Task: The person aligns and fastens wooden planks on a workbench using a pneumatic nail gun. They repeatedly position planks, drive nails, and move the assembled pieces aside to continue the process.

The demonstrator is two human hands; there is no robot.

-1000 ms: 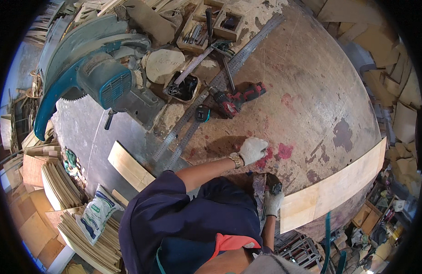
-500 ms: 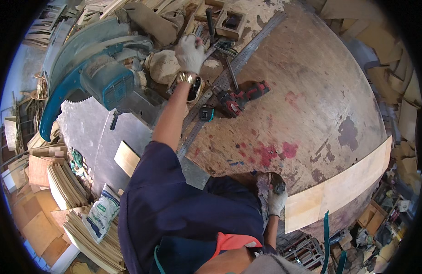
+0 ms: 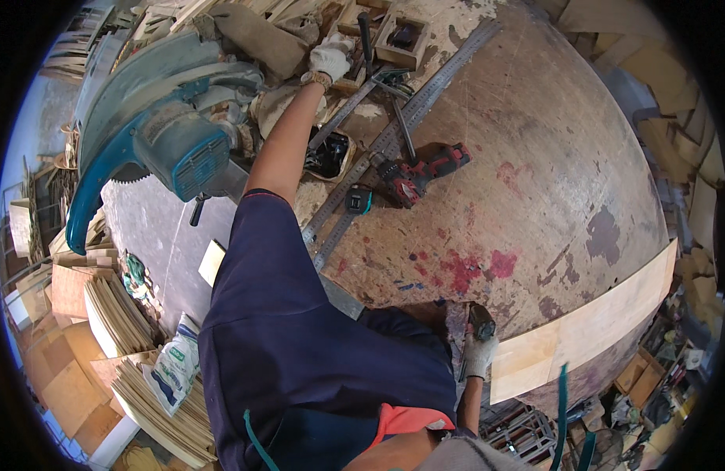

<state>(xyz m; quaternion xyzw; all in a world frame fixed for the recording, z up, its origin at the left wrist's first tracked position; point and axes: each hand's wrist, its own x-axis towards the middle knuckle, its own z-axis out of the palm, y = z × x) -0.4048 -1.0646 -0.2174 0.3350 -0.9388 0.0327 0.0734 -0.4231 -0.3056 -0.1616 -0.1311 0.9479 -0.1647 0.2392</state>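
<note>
My left hand [image 3: 331, 60], in a white glove, reaches far forward to the edge of a wooden compartment box [image 3: 348, 82]. Its fingers look curled; whatever may be in them is hidden. At the near edge of the worktable, my right hand [image 3: 479, 355], also gloved, is closed round a dark tool [image 3: 481, 320], whose kind I cannot make out. Between the hands lie a red and black cordless drill [image 3: 425, 173], a tape measure [image 3: 358, 201] and long metal rulers [image 3: 449, 74]. A hammer [image 3: 366, 39] stands by the box.
A teal miter saw [image 3: 182, 149] stands at left on a grey metal top [image 3: 150, 228]. A pale board [image 3: 582, 326] runs along the table's right near edge. Stacked wood strips [image 3: 162, 412] and a white bag [image 3: 176, 365] sit at lower left. The worktable [image 3: 527, 180] is paint-stained.
My left hand has moved farther forward, up to the wooden box, uncovering a small tray of dark items that the wrist partly hid. My right hand stays at the near edge with the dark tool.
</note>
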